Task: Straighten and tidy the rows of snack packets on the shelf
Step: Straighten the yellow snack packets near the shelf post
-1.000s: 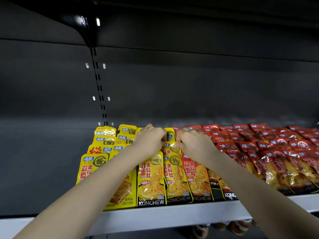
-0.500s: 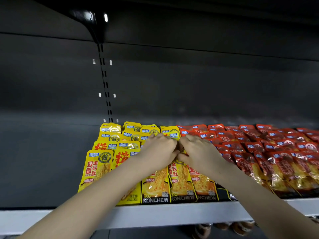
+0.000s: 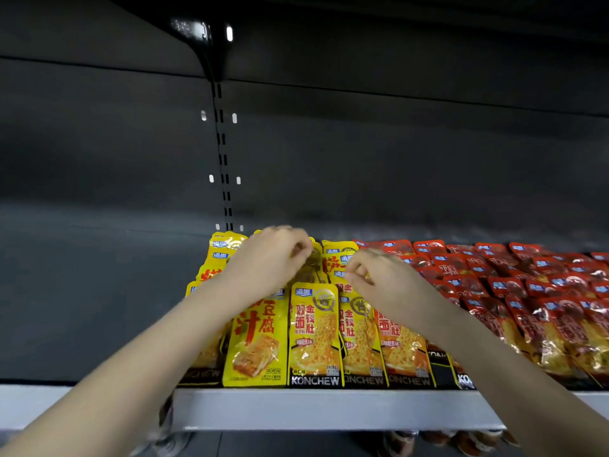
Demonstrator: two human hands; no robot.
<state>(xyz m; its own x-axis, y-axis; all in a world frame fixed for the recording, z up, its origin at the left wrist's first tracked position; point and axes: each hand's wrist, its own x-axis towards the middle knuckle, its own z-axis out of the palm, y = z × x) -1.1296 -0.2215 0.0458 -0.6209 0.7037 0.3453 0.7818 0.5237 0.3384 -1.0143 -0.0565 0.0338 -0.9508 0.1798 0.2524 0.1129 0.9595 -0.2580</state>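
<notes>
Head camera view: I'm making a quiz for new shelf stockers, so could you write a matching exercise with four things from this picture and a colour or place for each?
Things
1. yellow packets
2. red packets
3. shelf edge
4. bracket

Colour or place
a. glossy black, up under the shelf above
b. pale grey strip along the front
c. rows filling the right part of the shelf
d. rows at the left end of the stock

Pairs: 1-d, 2-c, 3-b, 4-a
</notes>
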